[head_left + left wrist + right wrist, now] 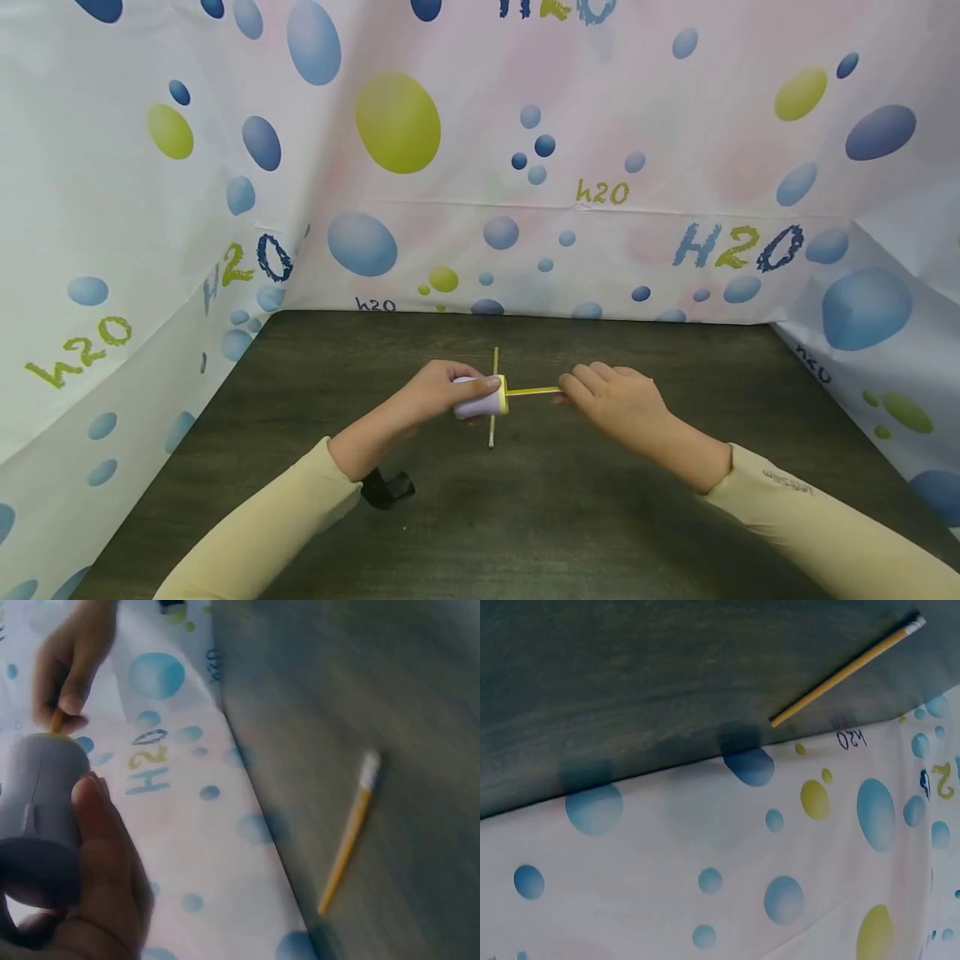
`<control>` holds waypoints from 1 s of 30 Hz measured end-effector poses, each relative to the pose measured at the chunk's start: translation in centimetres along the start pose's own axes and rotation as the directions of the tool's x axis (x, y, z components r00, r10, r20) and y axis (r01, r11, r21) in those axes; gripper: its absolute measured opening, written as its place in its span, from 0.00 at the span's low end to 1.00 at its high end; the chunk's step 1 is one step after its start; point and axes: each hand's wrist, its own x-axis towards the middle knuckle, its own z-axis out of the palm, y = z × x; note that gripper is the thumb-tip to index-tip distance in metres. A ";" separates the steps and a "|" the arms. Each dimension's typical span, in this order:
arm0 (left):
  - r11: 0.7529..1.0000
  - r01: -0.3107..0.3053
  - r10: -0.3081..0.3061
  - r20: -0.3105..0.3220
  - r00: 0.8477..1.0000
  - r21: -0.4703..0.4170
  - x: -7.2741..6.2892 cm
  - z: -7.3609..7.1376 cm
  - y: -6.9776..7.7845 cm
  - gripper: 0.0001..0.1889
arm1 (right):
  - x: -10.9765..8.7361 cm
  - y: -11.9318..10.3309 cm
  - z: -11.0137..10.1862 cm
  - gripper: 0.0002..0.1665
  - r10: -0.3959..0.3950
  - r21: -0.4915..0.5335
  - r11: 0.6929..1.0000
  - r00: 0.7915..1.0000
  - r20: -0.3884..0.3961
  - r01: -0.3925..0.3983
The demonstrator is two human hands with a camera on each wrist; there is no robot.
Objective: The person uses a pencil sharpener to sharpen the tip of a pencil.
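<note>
- My left hand [435,393] has its fingers curled around a lilac cylinder [476,407] that looks like a pencil sharpener, with the thumb laid along its upper side.
- The cylinder lies on its side in that grip, over the middle of the table [465,533], its yellow end turned toward my right hand [618,404].
- With the right hand I pinch a yellow pencil [534,391] by its outer end. The other end meets the cylinder's yellow end; I cannot tell how deep it goes.
- From the left wrist I see the same line-up: cylinder close by, pencil standing out of its far end, right thumb and fingers closed on it.
- A second pencil [492,428] lies loose on the table. From the head view it passes behind the cylinder, its pale eraser end toward me; both wrist views show it whole.
- Pale sleeves [273,521] cover both forearms, and a small black object [387,488] shows just beside my left wrist.
- Around the table's back and sides hangs a white curtain [480,92] with blue and green spots and "H2O" lettering.
</note>
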 end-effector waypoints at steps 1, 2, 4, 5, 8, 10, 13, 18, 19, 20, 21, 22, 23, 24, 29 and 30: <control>1.000 0.014 -0.014 0.002 1.000 -0.019 0.0 0.2 0.0 0.23 | -0.1 -0.1 0.1 0.26 -0.005 -0.006 1.000 1.000 -0.015 0.005; 0.999 0.018 -0.018 0.000 1.000 -0.034 0.0 0.3 0.0 0.22 | -0.2 -0.2 0.2 0.27 -0.002 0.000 1.000 1.000 -0.023 0.002; 1.000 -0.001 0.001 -0.034 0.999 0.004 0.0 0.8 -0.2 0.22 | -0.3 -0.4 0.4 0.28 0.016 0.024 1.000 0.999 -0.033 -0.015; 0.999 -0.021 0.023 -0.057 0.998 0.028 0.0 1.0 -0.2 0.21 | -0.4 -0.5 0.5 0.29 0.034 0.039 0.999 0.999 -0.021 -0.034; 0.967 -0.175 0.200 -0.125 0.972 0.184 -0.3 1.8 -0.6 0.21 | -0.5 -0.9 0.0 0.33 0.123 0.146 0.979 0.986 0.115 -0.140; 0.873 -0.331 0.402 -0.143 0.905 0.357 -0.6 2.1 -0.9 0.22 | -0.4 -1.0 -0.5 0.33 0.195 0.297 0.908 0.924 0.328 -0.297; 0.588 -0.528 0.706 -0.069 0.705 0.613 -0.7 2.2 -1.5 0.25 | -0.1 -0.6 -1.2 0.32 0.172 0.509 0.563 0.695 0.699 -0.651; 0.359 -0.603 0.827 0.056 0.559 0.713 -0.7 2.1 -2.2 0.26 | 0.1 0.5 -1.1 0.26 -0.094 0.383 0.021 0.380 0.920 -0.923; 0.407 -0.599 0.801 0.046 0.597 0.689 -0.7 2.1 -2.1 0.26 | 0.1 0.6 -1.1 0.26 -0.098 0.382 0.031 0.377 0.921 -0.924; 0.477 -0.584 0.760 0.026 0.650 0.657 -0.7 2.1 -2.0 0.25 | 0.1 0.7 -1.2 0.25 -0.075 0.398 0.081 0.393 0.916 -0.914; 0.561 -0.555 0.704 -0.001 0.710 0.614 -0.7 2.1 -1.8 0.24 | 0.1 0.7 -1.4 0.25 -0.036 0.427 0.163 0.427 0.904 -0.889; 0.647 -0.513 0.638 -0.032 0.769 0.563 -0.7 2.0 -1.5 0.24 | 0.2 0.6 -1.5 0.24 0.018 0.456 0.277 0.479 0.877 -0.846; 0.734 -0.454 0.557 -0.065 0.828 0.505 -0.6 1.9 -1.3 0.23 | 0.2 0.5 -1.6 0.24 0.079 0.474 0.405 0.547 0.834 -0.782; 0.813 -0.385 0.467 -0.095 0.879 0.436 -0.5 1.8 -1.0 0.22 | 0.2 0.4 -1.8 0.25 0.136 0.470 0.539 0.623 0.771 -0.699; 0.992 -0.076 0.087 -0.104 0.991 0.105 0.0 0.7 0.0 0.22 | 0.1 0.1 -1.3 0.31 0.170 0.250 0.938 0.949 0.265 -0.238; 0.998 -0.035 0.039 -0.081 0.996 0.050 0.0 0.6 0.1 0.22 | 0.0 0.1 -1.0 0.31 0.137 0.201 0.964 0.975 0.172 -0.171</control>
